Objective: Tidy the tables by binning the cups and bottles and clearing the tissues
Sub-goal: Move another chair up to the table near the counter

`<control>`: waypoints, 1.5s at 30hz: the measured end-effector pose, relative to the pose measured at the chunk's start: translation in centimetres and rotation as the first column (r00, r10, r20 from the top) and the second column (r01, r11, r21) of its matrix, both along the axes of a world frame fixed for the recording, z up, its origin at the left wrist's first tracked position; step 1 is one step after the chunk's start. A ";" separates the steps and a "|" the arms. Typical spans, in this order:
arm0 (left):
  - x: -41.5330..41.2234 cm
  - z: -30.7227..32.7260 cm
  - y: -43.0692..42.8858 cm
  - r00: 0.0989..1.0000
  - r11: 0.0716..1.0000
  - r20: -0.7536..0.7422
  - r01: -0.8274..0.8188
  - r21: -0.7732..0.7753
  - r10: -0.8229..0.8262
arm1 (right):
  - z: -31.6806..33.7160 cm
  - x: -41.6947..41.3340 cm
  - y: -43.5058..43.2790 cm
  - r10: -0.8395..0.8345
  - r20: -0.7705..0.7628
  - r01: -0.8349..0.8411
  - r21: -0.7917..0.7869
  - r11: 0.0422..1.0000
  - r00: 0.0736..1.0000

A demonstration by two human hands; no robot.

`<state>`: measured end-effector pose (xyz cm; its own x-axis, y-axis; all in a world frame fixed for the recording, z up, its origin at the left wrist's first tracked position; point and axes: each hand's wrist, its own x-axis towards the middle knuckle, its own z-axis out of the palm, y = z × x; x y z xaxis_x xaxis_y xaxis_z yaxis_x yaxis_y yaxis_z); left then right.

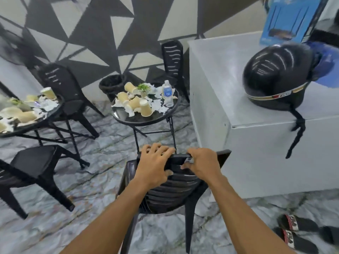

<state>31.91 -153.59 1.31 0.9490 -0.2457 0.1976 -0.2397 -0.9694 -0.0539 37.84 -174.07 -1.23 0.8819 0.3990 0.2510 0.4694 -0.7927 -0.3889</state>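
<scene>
Left hand [153, 163] and right hand [203, 165] are bare; both forearms are bare too, uncovered down to the frame's edge at 6 o'clock.

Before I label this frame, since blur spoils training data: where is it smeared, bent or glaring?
Head view: the wide lens bows the grey counter; the left table and sandals smear at the borders; glare streaks the helmet; the left hand and right hand on the chair look fairly sharp.

Head-worn wide view, facing forward and down
</scene>
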 end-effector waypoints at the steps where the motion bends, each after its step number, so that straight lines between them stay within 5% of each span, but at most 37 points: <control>1: 0.4 0.0 1.2 1.000 1.000 0.001 0.014 -0.003 -0.014 | 0.3 0.0 1.3 0.001 0.007 -0.001 0.013 1.000 1.000; 12: 5.8 2.0 11.3 0.995 0.988 -0.046 -0.094 -0.122 0.089 | 0.3 7.0 3.7 0.017 -0.164 -0.003 0.082 0.997 0.986; 32: 22.9 5.4 20.0 0.972 0.946 -0.105 -0.231 -0.226 0.212 | 2.3 24.0 11.5 0.034 -0.165 -0.004 0.183 0.983 0.986; 45: 30.2 1.8 29.4 0.980 0.920 -0.175 -0.154 -0.360 0.095 | 3.1 27.0 19.4 -0.090 0.089 0.095 -0.054 0.994 0.992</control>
